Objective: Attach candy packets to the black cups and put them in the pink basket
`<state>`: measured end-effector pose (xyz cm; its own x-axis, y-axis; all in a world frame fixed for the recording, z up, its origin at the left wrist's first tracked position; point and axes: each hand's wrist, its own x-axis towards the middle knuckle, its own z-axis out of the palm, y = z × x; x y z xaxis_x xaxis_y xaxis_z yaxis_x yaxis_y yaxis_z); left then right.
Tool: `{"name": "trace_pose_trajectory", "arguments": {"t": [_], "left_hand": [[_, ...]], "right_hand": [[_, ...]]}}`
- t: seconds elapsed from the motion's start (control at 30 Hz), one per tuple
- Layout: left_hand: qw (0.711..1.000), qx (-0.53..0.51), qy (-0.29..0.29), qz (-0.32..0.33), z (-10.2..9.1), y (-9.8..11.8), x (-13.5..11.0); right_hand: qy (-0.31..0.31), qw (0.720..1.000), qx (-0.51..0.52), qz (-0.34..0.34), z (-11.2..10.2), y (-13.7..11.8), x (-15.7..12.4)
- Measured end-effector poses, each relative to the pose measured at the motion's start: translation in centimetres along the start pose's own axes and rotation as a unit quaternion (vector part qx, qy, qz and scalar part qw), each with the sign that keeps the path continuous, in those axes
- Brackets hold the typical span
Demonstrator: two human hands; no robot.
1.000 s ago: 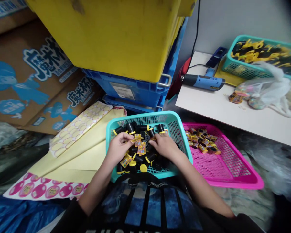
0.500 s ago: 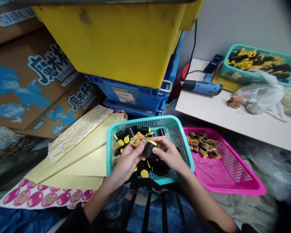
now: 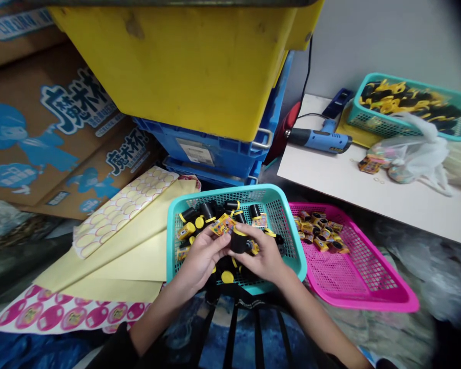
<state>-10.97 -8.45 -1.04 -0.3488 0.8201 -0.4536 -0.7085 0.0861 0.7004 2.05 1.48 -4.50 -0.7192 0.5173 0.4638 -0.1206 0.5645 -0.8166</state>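
Observation:
Over the turquoise basket (image 3: 172, 225), my two hands meet around a small black cylinder with a yellow rim (image 3: 238, 242). My right hand (image 3: 267, 256) grips this cylinder from the right, with thumb and fingers closed about it. A yellow, colourfully printed label (image 3: 223, 225) is pinched in my left hand (image 3: 202, 256), close against the cylinder's left side. A bit of yellow print shows by my right fingers; whether it is on the cylinder or behind it, I cannot tell. Below lie several black cylinders with yellow caps (image 3: 227, 277), some wrapped in printed labels.
A pink basket (image 3: 369, 297) on the right holds several labelled pieces (image 3: 322, 233). Sticker sheets (image 3: 77, 312) lie on the left. Behind stand a yellow bin (image 3: 184, 66) and blue crates (image 3: 223, 154). A blue heat gun (image 3: 322, 140) rests on the white table (image 3: 322, 174).
The black cylinder has turned more upright between my hands. My right fingers have shifted around its right side, and the printed label has moved slightly right.

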Motion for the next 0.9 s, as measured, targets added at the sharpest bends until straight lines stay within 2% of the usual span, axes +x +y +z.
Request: {"name": "trace_pose_trajectory", "arguments": {"t": [0.17,0.27,0.37,0.53,0.63,0.7,0.77,0.9], "left_hand": [[1.000,0.010,0.001,-0.016,0.0,-0.2,0.0],[1.000,0.017,-0.005,-0.018,0.2,-0.4,-0.1],[0.999,0.050,-0.001,-0.006,0.2,-0.5,-0.1],[0.994,0.105,-0.001,0.043,-0.2,-0.5,0.1],[0.990,0.123,-0.002,0.071,-0.3,-0.4,0.1],[0.990,0.123,-0.004,0.066,-0.3,-0.4,0.0],[0.993,0.108,-0.011,0.049,-0.3,-0.6,-0.1],[0.995,0.085,-0.030,0.037,-0.3,-0.8,-0.2]], "right_hand": [[-0.020,0.999,-0.031,-0.018,-0.8,0.1,0.4],[0.023,0.999,-0.031,-0.035,-0.8,0.2,0.5],[0.049,0.999,-0.019,-0.012,-0.6,0.3,0.6],[0.002,0.999,-0.044,0.022,-0.6,-0.2,0.7],[-0.002,0.997,-0.079,0.025,-0.6,-0.3,0.6],[-0.010,0.997,-0.076,0.025,-0.6,-0.4,0.5],[-0.045,0.997,-0.058,0.025,-0.8,-0.4,0.4],[-0.096,0.995,0.026,0.032,-1.4,-0.5,0.3]]}}
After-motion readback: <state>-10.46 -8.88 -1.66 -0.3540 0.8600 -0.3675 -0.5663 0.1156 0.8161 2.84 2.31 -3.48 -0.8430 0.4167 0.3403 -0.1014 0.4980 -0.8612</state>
